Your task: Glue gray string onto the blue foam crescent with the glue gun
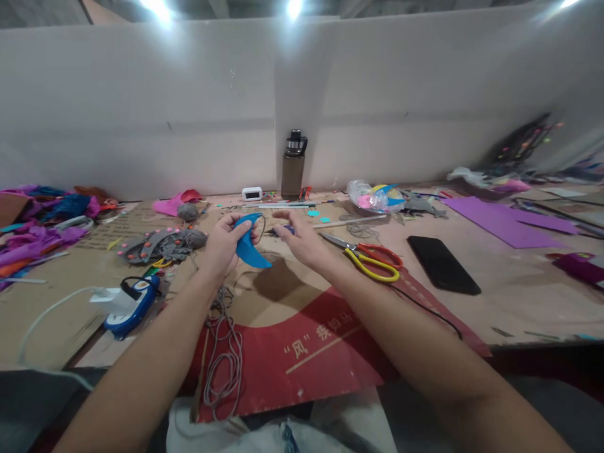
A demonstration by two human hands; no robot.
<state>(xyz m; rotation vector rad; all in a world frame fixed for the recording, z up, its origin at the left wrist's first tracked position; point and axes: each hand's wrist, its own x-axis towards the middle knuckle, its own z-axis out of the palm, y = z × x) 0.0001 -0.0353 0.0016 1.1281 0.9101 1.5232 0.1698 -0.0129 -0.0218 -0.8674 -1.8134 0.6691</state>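
My left hand (227,242) pinches a bright blue crescent-shaped piece (252,249) of thin sheet, its pointed end hanging down to the right. A thin grey loop of cord (263,228) shows beside the fingertips. Just to the right, my right hand (302,238) is closed around a small blue tool with a dark tip (284,231); most of it is hidden by the fingers, so its kind is unclear. The tip points toward the blue piece, apart from it. Below both hands lies a red and brown cardboard sheet (325,362).
Scissors (372,259) and a black phone (442,264) lie to the right, near purple sheets (500,220). A bottle (293,170) stands at the back wall. Grey cord (224,371) is coiled at front left. A power strip (134,308) sits left, near colourful scraps (56,220).
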